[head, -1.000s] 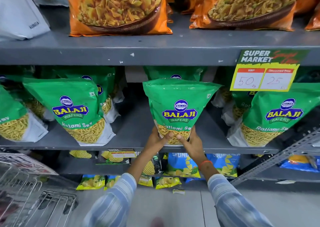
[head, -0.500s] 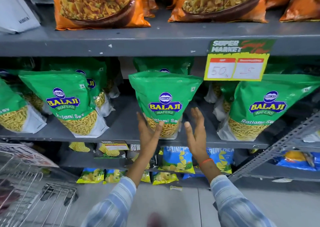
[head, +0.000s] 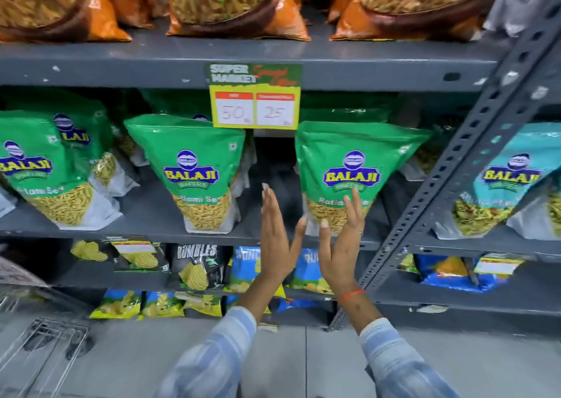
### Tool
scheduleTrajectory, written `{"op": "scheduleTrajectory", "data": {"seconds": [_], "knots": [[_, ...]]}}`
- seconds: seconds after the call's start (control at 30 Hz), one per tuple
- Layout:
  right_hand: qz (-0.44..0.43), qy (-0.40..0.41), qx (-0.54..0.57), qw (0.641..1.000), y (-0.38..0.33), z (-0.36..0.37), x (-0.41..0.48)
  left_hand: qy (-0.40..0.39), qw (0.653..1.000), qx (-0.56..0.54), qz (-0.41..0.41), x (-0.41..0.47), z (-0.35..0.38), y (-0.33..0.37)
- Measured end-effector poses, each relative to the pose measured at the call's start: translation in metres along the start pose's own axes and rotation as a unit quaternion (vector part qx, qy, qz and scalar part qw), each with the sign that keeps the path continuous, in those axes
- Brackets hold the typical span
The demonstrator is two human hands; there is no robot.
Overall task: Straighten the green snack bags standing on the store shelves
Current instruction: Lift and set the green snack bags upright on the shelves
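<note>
Green Balaji snack bags stand in a row on the grey middle shelf (head: 151,215). One upright bag (head: 194,166) is at centre left, and another (head: 349,169) at centre right leans slightly left. A third bag (head: 39,169) at the far left tilts. My left hand (head: 276,239) is open, fingers up, in the gap between the two centre bags. My right hand (head: 343,242) is open in front of the lower part of the centre-right bag, holding nothing.
A yellow price tag (head: 255,100) hangs from the upper shelf, which carries orange snack bags (head: 230,2). A slanted perforated steel post (head: 473,154) crosses the right side, with a teal bag (head: 510,182) beyond it. Small chip packets fill lower shelves. A wire cart (head: 39,346) sits at lower left.
Both hands let go of the centre-left bag and moved right, opening flat. The view shifted right, so the centre-right bag is now in front of my right hand.
</note>
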State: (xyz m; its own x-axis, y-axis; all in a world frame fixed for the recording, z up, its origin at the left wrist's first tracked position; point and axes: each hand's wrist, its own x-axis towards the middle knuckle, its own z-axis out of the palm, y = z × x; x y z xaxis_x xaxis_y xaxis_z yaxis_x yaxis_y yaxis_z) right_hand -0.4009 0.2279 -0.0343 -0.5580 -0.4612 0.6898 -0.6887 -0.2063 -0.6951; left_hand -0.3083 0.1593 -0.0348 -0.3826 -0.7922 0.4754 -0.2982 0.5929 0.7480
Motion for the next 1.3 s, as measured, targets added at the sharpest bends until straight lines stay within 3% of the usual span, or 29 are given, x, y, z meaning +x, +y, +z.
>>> {"op": "scheduleTrajectory", "data": {"seconds": [0.2,0.33,0.53,1.07,1.3], "knots": [[0.148,-0.01,0.022,0.989,0.037,-0.036,0.007,-0.097,0.983,-0.128,-0.092,0.006,0.039,0.004],[0.25,-0.105,0.075,0.959,0.058,-0.049,0.03,-0.139,0.966,-0.148,-0.161,0.02,0.051,0.001],[0.32,-0.22,0.101,0.916,0.074,-0.055,0.051,-0.194,0.943,-0.146,-0.226,0.034,0.053,-0.016],[0.348,-0.194,0.158,0.904,0.076,-0.047,0.045,-0.254,0.928,-0.145,-0.231,0.042,0.043,0.004],[0.329,-0.141,0.069,0.931,0.069,-0.043,0.036,-0.267,0.921,-0.145,-0.245,0.036,0.037,0.015]]}}
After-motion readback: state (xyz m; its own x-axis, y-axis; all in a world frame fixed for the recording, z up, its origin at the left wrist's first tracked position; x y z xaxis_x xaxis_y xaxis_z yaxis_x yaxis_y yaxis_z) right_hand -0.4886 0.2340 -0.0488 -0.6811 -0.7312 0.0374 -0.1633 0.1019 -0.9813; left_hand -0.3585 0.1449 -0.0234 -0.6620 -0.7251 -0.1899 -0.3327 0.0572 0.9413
